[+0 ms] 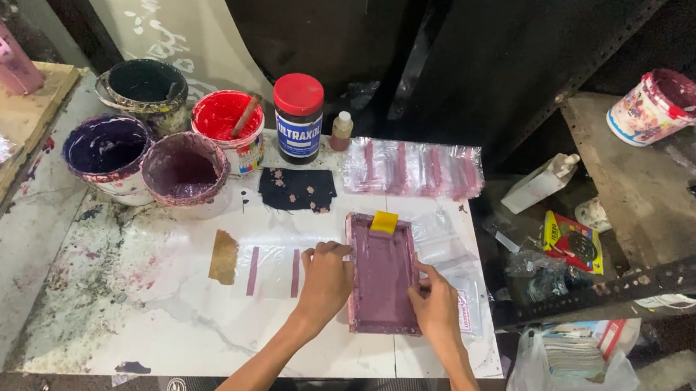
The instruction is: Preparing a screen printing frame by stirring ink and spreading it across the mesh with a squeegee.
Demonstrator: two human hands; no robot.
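A small rectangular printing screen frame [381, 274], stained purple-pink, lies flat on the white table [189, 324]. My left hand [324, 283] rests on its left edge, fingers curled over the rim. My right hand [437, 303] presses on its lower right edge. A small yellow squeegee [384, 221] sits at the frame's far end. Just left of the frame lies a clear plastic bag [273, 271] printed with two pink stripes. Clear plastic [443, 243] shows from under the frame on the right.
Several open paint tubs stand at the back left: purple [107, 152], mauve [184, 170], red with a stick [228, 124], dark [146, 84]. A red-lidded jar [297, 117], small bottle [341, 130], dark rag [297, 189] and a row of printed bags [412, 167] lie behind. A white sack [569, 378] sits right.
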